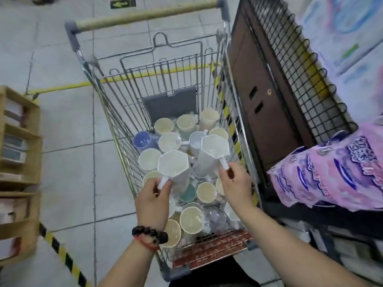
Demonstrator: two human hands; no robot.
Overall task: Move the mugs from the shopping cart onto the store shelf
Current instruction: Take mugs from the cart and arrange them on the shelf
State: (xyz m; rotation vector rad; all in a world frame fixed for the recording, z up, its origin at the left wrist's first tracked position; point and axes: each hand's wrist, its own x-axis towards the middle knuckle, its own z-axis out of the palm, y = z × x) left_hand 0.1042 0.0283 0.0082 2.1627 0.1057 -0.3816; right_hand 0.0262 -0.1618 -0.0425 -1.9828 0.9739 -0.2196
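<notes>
Grey floor tiles [68, 125] surround the shopping cart [116, 112], its basket full of mugs. Each hand pinches a white hexagonal mug by its handle: left hand [152, 200] with left mug [173, 169], right hand [236, 184] with right mug [213, 152]. Both are lifted above the pile below the fingers (likely so two travel together to the shelf [290, 65]).

A wire shopping cart [116, 112] stands on a pale tiled floor [68, 125]. Its bottom is crowded with cream mugs [191, 219] lying every way, a blue mug [143, 140] near its left side and a teal mug [188, 193] near the middle.

Pink packages [331, 175] cut by right edge; print seemingly blurred.
</notes>
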